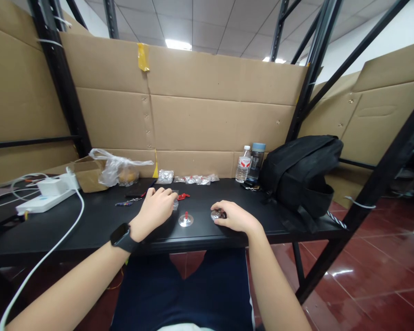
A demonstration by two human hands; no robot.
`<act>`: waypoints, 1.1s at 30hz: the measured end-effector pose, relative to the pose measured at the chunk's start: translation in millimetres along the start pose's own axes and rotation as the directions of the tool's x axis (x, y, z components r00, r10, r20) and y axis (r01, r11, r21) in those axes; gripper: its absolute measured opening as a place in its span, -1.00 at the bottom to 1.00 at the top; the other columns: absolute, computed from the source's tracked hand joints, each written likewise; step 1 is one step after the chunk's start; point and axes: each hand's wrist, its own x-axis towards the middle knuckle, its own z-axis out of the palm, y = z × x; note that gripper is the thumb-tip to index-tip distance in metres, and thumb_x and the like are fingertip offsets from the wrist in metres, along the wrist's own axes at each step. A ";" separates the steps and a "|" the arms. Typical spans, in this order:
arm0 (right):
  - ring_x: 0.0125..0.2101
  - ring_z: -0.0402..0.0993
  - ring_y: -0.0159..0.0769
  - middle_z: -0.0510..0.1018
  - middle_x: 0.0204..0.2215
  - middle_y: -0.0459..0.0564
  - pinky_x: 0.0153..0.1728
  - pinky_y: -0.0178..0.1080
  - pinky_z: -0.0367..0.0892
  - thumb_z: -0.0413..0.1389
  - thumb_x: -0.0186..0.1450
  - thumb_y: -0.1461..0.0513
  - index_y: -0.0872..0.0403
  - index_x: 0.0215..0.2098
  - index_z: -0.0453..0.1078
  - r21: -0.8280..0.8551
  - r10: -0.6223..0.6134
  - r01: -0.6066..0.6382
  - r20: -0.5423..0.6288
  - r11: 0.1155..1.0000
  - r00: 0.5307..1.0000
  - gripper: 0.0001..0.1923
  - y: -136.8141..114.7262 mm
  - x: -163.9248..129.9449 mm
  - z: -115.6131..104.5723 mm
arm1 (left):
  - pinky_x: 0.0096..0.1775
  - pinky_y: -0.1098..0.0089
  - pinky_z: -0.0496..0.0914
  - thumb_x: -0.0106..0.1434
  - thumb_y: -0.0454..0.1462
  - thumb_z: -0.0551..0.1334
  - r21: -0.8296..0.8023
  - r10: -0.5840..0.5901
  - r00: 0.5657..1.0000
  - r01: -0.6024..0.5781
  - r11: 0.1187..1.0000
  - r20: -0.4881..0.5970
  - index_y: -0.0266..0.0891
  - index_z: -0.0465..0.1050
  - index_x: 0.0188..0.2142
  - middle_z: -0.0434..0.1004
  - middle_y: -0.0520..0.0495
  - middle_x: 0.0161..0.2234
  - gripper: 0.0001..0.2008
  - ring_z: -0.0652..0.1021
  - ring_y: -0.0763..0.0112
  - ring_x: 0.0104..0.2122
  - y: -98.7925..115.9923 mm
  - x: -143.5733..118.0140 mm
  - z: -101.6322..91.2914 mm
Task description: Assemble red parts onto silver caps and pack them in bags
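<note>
My right hand [237, 217] holds a round, shiny clear suction cup [215, 215] at the table's front, with thumb and fingers closed around its edge. Between my hands a second clear suction cup [186, 221] sits on the table, a small red piece standing up from its middle. My left hand [159, 204], a dark watch at its wrist, is bent over a small clear plastic bag [175, 205]; its fingers are curled and the fingertips are partly hidden. Just beyond that bag lie small red plastic pieces [183, 196].
Along the cardboard back wall lie several clear packets [197, 179]. A water bottle [243, 164], a dark bottle [256, 163] and a black backpack [298, 177] stand at the right. At the left are a white power strip [46, 201], its cable and a knotted plastic bag [119, 170].
</note>
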 end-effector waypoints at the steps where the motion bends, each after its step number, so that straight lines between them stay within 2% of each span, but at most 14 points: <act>1: -0.11 0.53 -0.15 0.60 -0.12 0.04 -0.02 -0.18 0.37 0.28 0.25 0.25 0.02 0.03 0.51 0.010 0.000 0.000 -0.004 1.000 1.000 -0.63 0.9 0.2 0.5 | -0.09 0.11 0.19 0.36 -0.34 0.09 -0.014 0.006 1.000 -0.006 1.000 -0.009 -0.14 0.56 -0.08 0.60 -0.20 -0.13 -0.72 0.49 0.11 -0.09 1.9 6.0 1.1; 5: -0.19 0.55 -0.17 0.62 -0.20 0.00 -0.09 -0.17 0.38 0.28 0.23 0.29 0.00 -0.04 0.53 0.028 -0.028 0.029 -0.031 0.999 0.999 -0.69 2.3 0.4 1.3 | -0.09 0.10 0.20 0.36 -0.30 0.13 -0.027 0.065 0.998 -0.066 0.997 -0.021 -0.13 0.58 -0.08 0.56 -0.21 -0.06 -0.74 0.43 0.04 -0.01 5.3 32.2 11.6; 9: -0.23 0.54 -0.20 0.62 -0.25 -0.04 -0.13 -0.20 0.37 0.30 0.21 0.30 -0.01 -0.11 0.55 0.030 -0.050 0.052 -0.046 0.998 0.998 -0.73 1.4 0.1 -0.1 | -0.07 0.05 0.20 0.29 -0.35 0.18 0.021 0.068 0.996 -0.069 0.997 0.058 -0.19 0.62 -0.28 0.56 -0.26 -0.14 -0.80 0.40 -0.03 -0.01 5.3 47.8 24.4; 13: -0.25 0.53 -0.24 0.60 -0.23 -0.04 -0.17 -0.24 0.37 0.32 0.18 0.30 -0.01 -0.12 0.54 0.048 -0.036 0.039 -0.053 0.998 0.998 -0.72 1.6 -0.7 -2.4 | -0.09 0.04 0.19 0.24 -0.40 0.19 0.016 0.034 0.995 -0.036 0.999 0.099 -0.22 0.61 -0.35 0.56 -0.29 -0.18 -0.80 0.40 -0.02 -0.05 3.1 49.9 31.1; 20: -0.26 0.51 -0.29 0.57 -0.21 -0.06 -0.15 -0.24 0.36 0.32 0.19 0.32 -0.01 -0.10 0.52 0.069 -0.029 0.036 -0.104 0.997 0.994 -0.69 -1.5 -1.6 -5.5 | -0.10 0.04 0.20 0.31 -0.31 0.17 0.019 0.036 0.995 -0.038 0.999 0.092 -0.24 0.62 -0.34 0.54 -0.32 -0.16 -0.77 0.39 -0.03 -0.06 -0.6 45.8 39.9; 25: -0.24 0.51 -0.29 0.57 -0.19 -0.04 -0.18 -0.24 0.37 0.28 0.21 0.33 0.01 -0.14 0.52 0.095 -0.055 0.072 -0.172 0.993 0.984 -0.75 -10.3 -2.3 -9.0 | -0.09 0.04 0.18 0.33 -0.41 0.09 0.015 0.083 0.994 -0.084 0.996 0.076 -0.28 0.58 -0.29 0.55 -0.35 -0.16 -0.74 0.39 -0.04 -0.03 0.6 42.8 47.9; 29: -0.27 0.53 -0.31 0.58 -0.15 -0.06 -0.18 -0.23 0.38 0.27 0.22 0.31 -0.02 -0.13 0.50 0.149 -0.040 0.082 -0.266 0.985 0.963 -0.75 -17.8 0.6 -10.2 | -0.06 0.07 0.15 0.33 -0.45 0.08 -0.080 0.035 0.999 -0.034 0.996 0.006 -0.24 0.49 -0.21 0.60 -0.27 -0.21 -0.78 0.41 0.03 -0.04 6.0 39.2 31.2; 33: -0.24 0.57 -0.28 0.56 -0.06 -0.01 -0.23 -0.22 0.43 0.26 0.24 0.25 -0.02 -0.04 0.47 0.267 -0.021 0.142 -0.411 0.953 0.911 -0.70 -32.7 7.8 -3.2 | -0.03 0.08 0.10 0.44 -0.32 0.07 -0.262 -0.151 0.979 0.111 0.959 -0.139 -0.16 0.47 -0.21 0.66 -0.16 -0.17 -0.80 0.44 0.12 -0.03 19.4 21.0 -0.5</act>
